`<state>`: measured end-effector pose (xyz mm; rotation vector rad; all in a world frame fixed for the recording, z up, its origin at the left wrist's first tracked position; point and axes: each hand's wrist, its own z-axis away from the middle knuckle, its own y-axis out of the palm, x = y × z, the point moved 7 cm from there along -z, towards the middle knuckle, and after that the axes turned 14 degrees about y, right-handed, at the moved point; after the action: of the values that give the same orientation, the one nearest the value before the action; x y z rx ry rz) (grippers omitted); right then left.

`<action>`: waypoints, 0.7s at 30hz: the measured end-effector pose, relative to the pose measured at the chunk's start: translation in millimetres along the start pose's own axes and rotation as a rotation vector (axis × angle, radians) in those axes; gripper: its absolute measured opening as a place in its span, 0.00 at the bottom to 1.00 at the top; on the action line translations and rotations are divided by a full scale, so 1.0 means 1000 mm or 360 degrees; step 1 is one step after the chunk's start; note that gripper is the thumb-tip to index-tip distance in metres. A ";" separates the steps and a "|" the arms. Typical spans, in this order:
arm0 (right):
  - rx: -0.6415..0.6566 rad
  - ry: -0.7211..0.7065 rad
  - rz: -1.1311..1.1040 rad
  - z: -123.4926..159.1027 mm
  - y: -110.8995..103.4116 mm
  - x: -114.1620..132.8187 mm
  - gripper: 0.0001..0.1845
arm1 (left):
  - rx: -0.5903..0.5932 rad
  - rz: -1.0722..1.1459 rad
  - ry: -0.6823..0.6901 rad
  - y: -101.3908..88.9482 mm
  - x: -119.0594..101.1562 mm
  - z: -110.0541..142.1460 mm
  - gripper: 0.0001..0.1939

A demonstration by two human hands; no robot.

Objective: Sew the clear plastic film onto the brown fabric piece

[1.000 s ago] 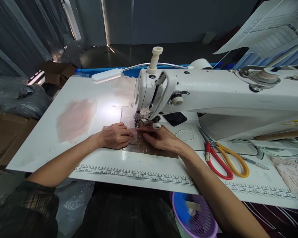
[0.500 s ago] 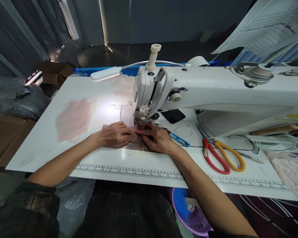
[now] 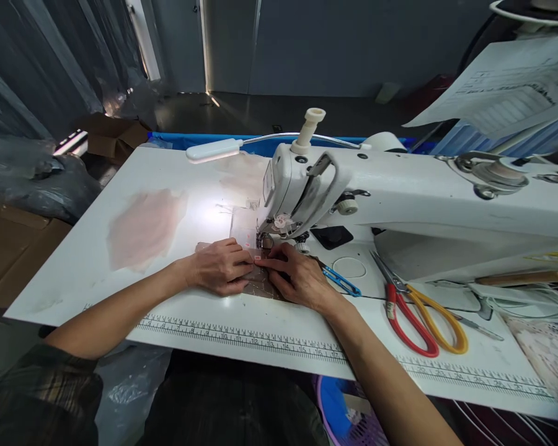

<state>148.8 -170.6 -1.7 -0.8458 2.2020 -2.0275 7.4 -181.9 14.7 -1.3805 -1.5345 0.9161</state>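
A thin, see-through brownish fabric (image 3: 263, 287) lies under both hands, just in front of the needle and presser foot (image 3: 262, 240) of a white sewing machine (image 3: 400, 192). My left hand (image 3: 221, 266) has its fingers curled together on the fabric's left part. From the other side, my right hand (image 3: 297, 275) holds it with bent fingers, its index finger stretched toward the left fingertips. A small pinkish mark shows on the cloth between the fingertips. Close to my right hand lies a blue-handled thread snip (image 3: 341, 280), its blade end partly hidden by that hand.
Red-and-yellow-handled scissors (image 3: 416, 310) lie right of my right hand, beside tweezers (image 3: 481, 326). Pink fabric (image 3: 146, 230) lies on the left of the white table (image 3: 79, 272). White lace (image 3: 542, 353) sits at the right. A lamp (image 3: 214, 150) lights the needle area. Below hangs a purple basket (image 3: 323, 402).
The camera view has tilted and shifted, so the machine and table sit lower in the picture. Both hands keep nearly the same place at the needle, still on the fabric.
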 end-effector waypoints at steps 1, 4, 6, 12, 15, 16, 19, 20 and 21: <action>0.0002 0.0009 0.0003 0.000 0.000 0.000 0.19 | -0.0006 0.0006 -0.0009 0.000 0.001 0.000 0.12; 0.0019 0.0038 0.0066 -0.002 0.001 0.001 0.19 | 0.0018 0.0004 -0.0039 0.000 0.003 0.000 0.14; 0.0036 0.0075 0.0160 -0.003 0.003 0.001 0.20 | 0.0064 -0.0041 -0.0069 0.001 0.005 0.000 0.15; 0.0038 0.0137 0.0370 -0.007 0.006 0.003 0.22 | 0.0251 -0.0186 -0.0136 0.006 0.010 -0.003 0.18; 0.0013 0.0138 0.0392 -0.006 0.004 0.003 0.23 | 0.0314 -0.0182 -0.0151 0.009 0.013 -0.004 0.19; 0.0017 0.0124 0.0382 -0.005 0.004 0.003 0.23 | 0.0324 -0.0180 -0.0151 0.009 0.014 -0.004 0.19; 0.0067 0.0089 0.0339 -0.002 0.003 0.005 0.22 | 0.0331 -0.0171 -0.0146 0.010 0.016 -0.005 0.20; 0.0091 0.0096 0.0334 -0.002 0.003 0.006 0.22 | 0.0328 -0.0165 -0.0152 0.010 0.017 -0.004 0.20; 0.0119 0.0111 0.0339 -0.002 0.003 0.006 0.21 | 0.0326 -0.0156 -0.0159 0.011 0.018 -0.004 0.21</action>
<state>141.9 -171.1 -2.5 -0.5157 2.1304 -2.0496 14.5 -162.7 8.6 -1.1194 -1.5217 1.0626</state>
